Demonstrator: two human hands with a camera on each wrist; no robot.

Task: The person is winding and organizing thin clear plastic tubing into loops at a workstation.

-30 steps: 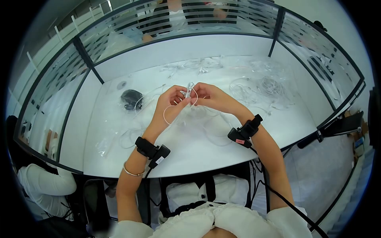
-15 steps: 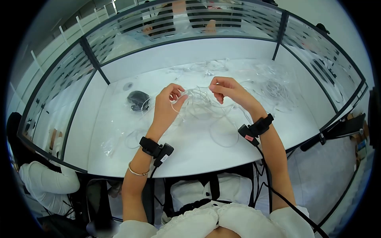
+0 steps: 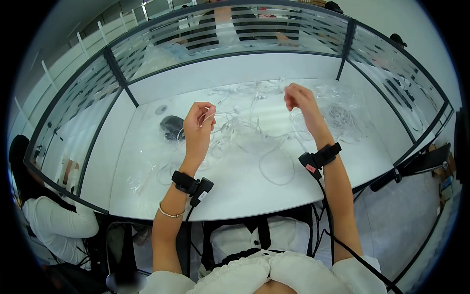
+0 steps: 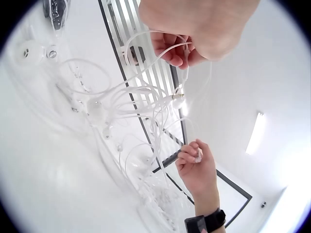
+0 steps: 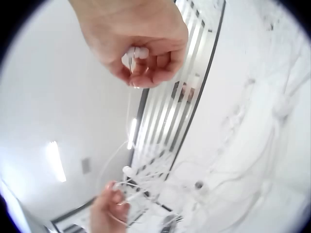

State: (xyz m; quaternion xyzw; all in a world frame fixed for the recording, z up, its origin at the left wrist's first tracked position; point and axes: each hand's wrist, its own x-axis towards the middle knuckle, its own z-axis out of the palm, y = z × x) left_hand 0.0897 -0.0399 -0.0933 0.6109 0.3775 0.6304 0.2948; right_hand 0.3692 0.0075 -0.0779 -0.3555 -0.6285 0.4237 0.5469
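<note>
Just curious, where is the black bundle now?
In the head view, the black bundle lies on the left side of the table, just left of the left hand.

On our bench (image 3: 235,201), we have a bundle (image 3: 172,127) at left, a disc (image 3: 161,110) behind it and a wrapper (image 3: 141,179) before it. Cables (image 3: 264,87) lie at the back, a coil (image 3: 340,116) at right, a loop (image 3: 277,184) nearer us. Partitions (image 3: 235,66) stand behind and both sides.

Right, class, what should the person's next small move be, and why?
Probably ease the right hand gently outward: it holds an earbud whose thin wire curves slackly below, while the left hand grips a cable beside tangled loops.
</note>
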